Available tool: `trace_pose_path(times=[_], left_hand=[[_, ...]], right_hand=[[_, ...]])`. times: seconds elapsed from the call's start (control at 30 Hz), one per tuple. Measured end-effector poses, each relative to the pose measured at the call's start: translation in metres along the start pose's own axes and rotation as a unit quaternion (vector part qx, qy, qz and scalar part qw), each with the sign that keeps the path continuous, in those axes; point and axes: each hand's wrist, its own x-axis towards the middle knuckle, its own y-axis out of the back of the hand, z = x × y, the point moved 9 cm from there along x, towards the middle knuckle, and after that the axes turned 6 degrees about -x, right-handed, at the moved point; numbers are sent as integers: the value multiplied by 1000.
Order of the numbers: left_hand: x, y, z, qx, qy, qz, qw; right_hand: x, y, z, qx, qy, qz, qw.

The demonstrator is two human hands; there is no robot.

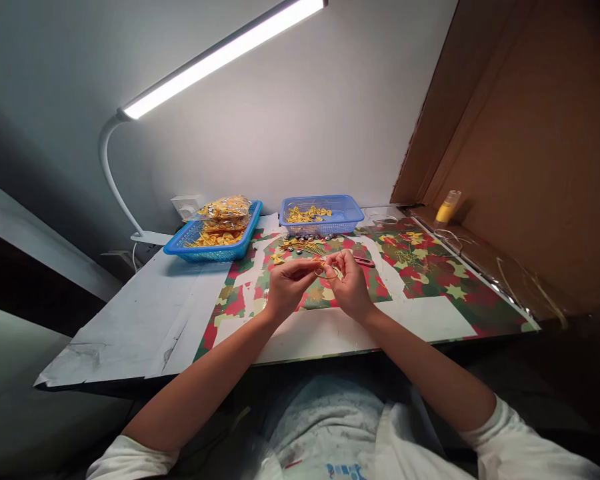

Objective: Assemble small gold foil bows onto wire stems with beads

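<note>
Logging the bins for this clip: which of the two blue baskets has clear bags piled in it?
The darker blue basket on the left, by the lamp base; the paler basket holds only loose yellow pieces.

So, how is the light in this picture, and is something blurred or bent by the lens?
Head view: the white strip lamp is overexposed and lights the patterned red-and-green table cover evenly; the brown cardboard wall stays dim; the table edge bows from wide-angle distortion; the thin golden loop between the left hand and right hand is too small to be sharp.
</note>
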Motion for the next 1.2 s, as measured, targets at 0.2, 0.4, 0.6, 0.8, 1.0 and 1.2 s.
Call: trace_pose_path(times=[0.2, 0.4, 0.6, 0.8, 1.0, 1.2], left_hand=[[0, -1, 1, 12, -8, -6, 1000], [0, -2, 4, 26, -21, -14, 999], [0, -2, 5, 30, -24, -19, 999], [-1, 0, 5, 51, -23, 0, 998], [0, 5, 1, 26, 7, 25, 999], [2, 7, 2, 10, 29, 30, 999]], right_hand=[[0, -1, 0, 16, 0, -5, 1000], [-1, -2, 5, 24, -15, -3, 1000], [-1, -3, 10, 35, -37, -7, 999], [-2, -5, 10, 51, -43, -16, 998], [-3, -6, 6, 45, -32, -18, 998], [-3, 3, -4, -1, -8, 13, 1000]])
